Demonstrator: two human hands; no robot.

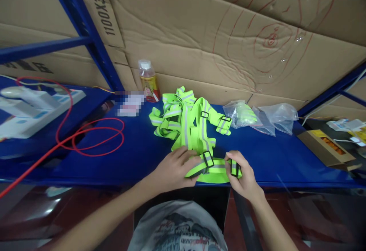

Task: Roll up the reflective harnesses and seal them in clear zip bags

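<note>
Low in the middle of the frame, the left hand (175, 167) lies flat, pressing down the near end of the neon yellow strap (213, 169) at the front edge of the blue shelf (137, 148); the right hand (241, 172) pinches the strap's other end between thumb and fingers, beside a black buckle (207, 159). The step looks like folding or flattening this stretch; a next move would call for keeping it taut and clear of the tangled pile of straps (183, 117) just behind, in the centre.
</note>
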